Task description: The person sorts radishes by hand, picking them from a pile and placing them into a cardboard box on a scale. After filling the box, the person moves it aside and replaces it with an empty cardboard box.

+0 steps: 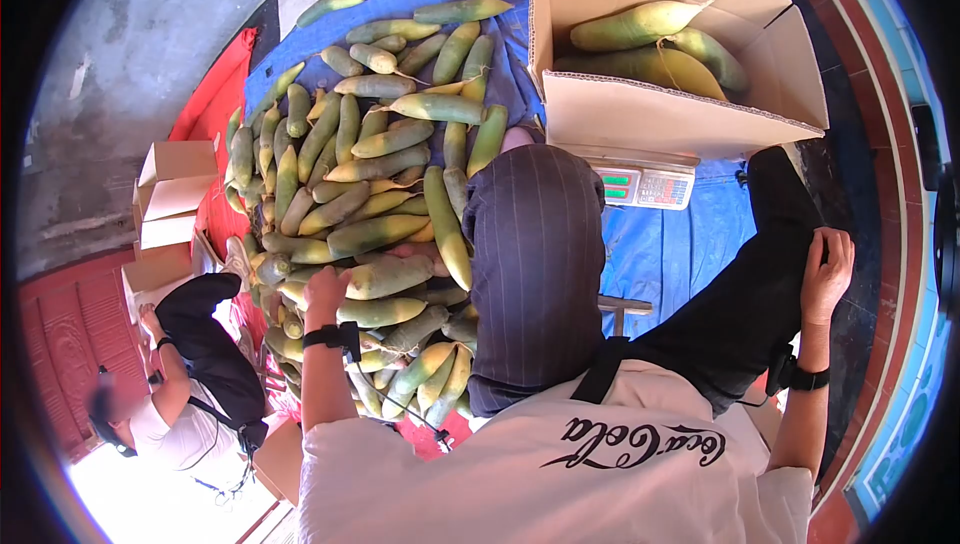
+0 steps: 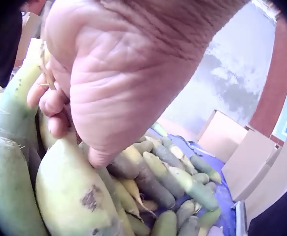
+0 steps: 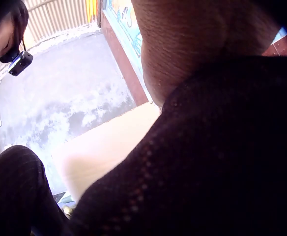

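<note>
My left hand (image 1: 327,292) is over the near left part of a big heap of green radishes. Its curled fingers grip the narrow root end of one green radish (image 2: 72,189), which has a dark blemish on its pale skin. Other radishes lie close on both sides of it. My right hand (image 1: 828,269) rests on my right knee, fingers relaxed and holding nothing. In the right wrist view the dark trouser leg hides most of that hand, leaving the wrist (image 3: 183,49) showing.
A cardboard box (image 1: 680,114) with several large radishes stands on a digital scale (image 1: 650,184) at the upper right. Blue sheeting (image 1: 670,254) covers the floor. Another person (image 1: 200,384) sits at the left near cardboard boxes (image 1: 178,189).
</note>
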Action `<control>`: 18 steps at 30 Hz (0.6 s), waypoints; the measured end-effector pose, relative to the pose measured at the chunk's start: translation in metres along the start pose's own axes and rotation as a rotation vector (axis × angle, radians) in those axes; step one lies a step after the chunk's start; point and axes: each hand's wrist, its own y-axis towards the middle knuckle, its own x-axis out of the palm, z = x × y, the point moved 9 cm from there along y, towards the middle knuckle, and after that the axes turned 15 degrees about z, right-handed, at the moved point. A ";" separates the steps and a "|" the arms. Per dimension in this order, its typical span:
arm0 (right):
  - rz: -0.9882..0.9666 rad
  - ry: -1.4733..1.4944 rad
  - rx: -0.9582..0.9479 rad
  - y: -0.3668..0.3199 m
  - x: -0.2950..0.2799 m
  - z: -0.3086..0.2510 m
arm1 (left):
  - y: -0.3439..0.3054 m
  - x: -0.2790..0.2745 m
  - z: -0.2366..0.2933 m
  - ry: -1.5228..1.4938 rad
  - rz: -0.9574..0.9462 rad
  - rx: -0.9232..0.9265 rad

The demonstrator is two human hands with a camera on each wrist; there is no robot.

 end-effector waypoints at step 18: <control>0.044 -0.009 -0.049 -0.007 -0.003 0.010 | -0.012 0.068 -0.062 -0.530 0.386 -0.471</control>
